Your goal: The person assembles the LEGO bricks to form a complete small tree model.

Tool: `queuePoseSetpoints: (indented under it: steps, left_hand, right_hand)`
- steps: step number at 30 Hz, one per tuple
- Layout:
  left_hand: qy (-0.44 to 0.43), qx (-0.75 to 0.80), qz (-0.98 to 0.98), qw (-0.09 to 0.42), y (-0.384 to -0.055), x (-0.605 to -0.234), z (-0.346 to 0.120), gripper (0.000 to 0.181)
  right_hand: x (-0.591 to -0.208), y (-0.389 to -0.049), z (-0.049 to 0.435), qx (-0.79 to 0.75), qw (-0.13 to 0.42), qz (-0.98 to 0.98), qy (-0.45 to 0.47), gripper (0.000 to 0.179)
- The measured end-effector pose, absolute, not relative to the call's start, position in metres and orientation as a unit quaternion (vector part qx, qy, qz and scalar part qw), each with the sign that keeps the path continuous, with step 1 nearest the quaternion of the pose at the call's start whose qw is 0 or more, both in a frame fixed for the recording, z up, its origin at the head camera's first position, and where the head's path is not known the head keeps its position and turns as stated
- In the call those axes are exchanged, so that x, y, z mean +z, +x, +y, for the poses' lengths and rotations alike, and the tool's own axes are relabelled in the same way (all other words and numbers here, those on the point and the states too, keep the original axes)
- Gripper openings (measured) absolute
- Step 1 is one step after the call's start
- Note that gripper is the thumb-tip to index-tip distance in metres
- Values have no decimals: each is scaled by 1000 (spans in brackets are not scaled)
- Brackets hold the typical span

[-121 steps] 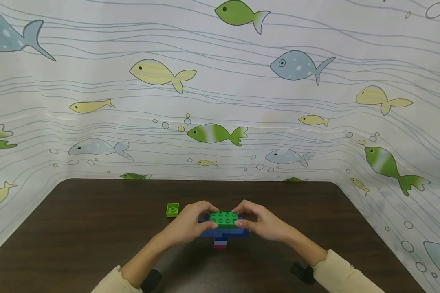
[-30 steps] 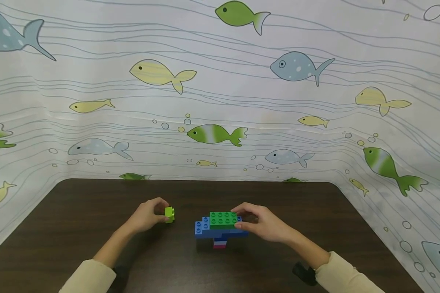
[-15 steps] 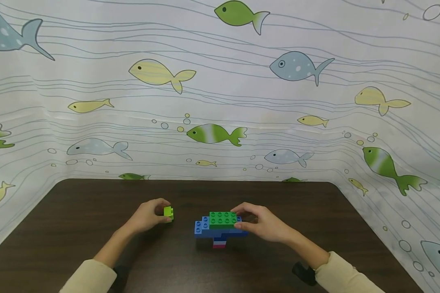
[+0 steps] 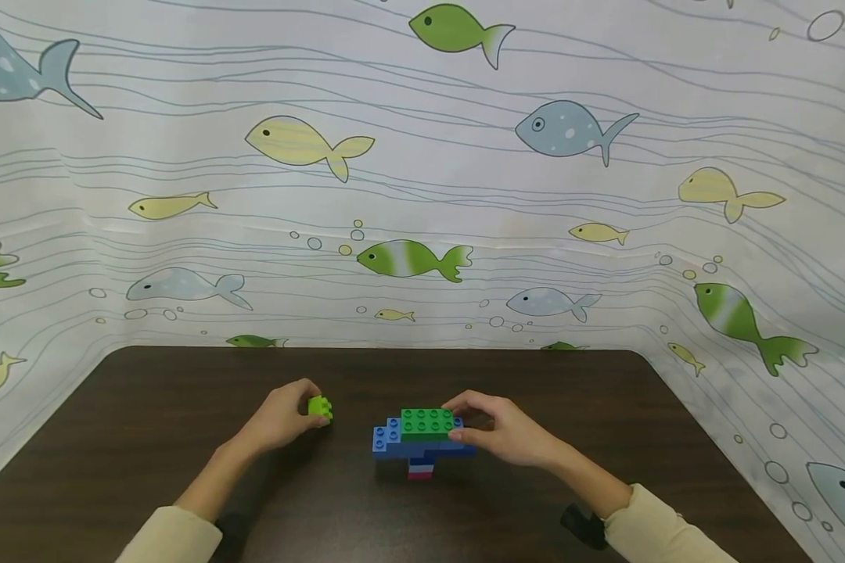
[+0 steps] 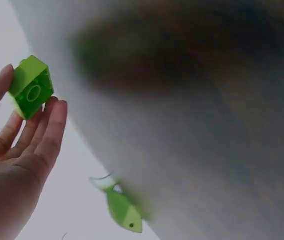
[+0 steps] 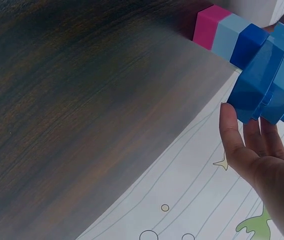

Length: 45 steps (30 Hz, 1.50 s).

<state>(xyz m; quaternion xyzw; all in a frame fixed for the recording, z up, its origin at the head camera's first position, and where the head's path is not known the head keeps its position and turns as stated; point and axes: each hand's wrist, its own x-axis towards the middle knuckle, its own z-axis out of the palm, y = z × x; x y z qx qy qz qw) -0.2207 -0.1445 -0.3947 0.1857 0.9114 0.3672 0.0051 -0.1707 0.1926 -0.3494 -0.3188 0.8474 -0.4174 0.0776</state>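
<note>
My left hand (image 4: 285,414) pinches a small lime-green building brick (image 4: 319,408) between thumb and fingers, its studs turned toward the right. In the left wrist view the hollow underside of the lime-green brick (image 5: 30,85) faces the camera. At centre stands a stack of building bricks: a narrow column with a pink brick (image 4: 419,475) at the bottom, wider blue bricks (image 4: 383,442) above, and a green eight-stud brick (image 4: 427,423) on top. My right hand (image 4: 510,426) holds the stack's right end, thumb at the front and fingers behind, hiding that end.
The dark wooden table (image 4: 183,407) runs back to a white wall covering (image 4: 422,188) printed with fish, which also encloses the left and right sides. A black strap (image 4: 583,525) hangs below the right wrist.
My left hand has left the stack, taken up the lime-green brick from the table and turned it so its studs face right. My right hand stays on the stack.
</note>
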Motion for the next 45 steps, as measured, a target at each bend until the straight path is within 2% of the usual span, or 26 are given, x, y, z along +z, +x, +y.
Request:
queuePoseSetpoints:
  steps: [6, 20, 33, 45]
  left_hand:
    - [199, 397, 895, -41, -211, -373, -142, 39]
    - [217, 483, 846, -62, -167, -328, -85, 34]
    - [220, 528, 819, -55, -154, -333, -37, 31]
    - [251, 517, 817, -33, -153, -347, -29, 30]
  right_hand:
    - [-350, -171, 193, -417, 77, 848, -317, 32]
    - [-350, -171, 193, -418, 83, 850, -309, 32]
    - [-352, -172, 193, -419, 71, 840, -338, 30]
    - [-351, -172, 192, -427, 72, 835, -339, 30]
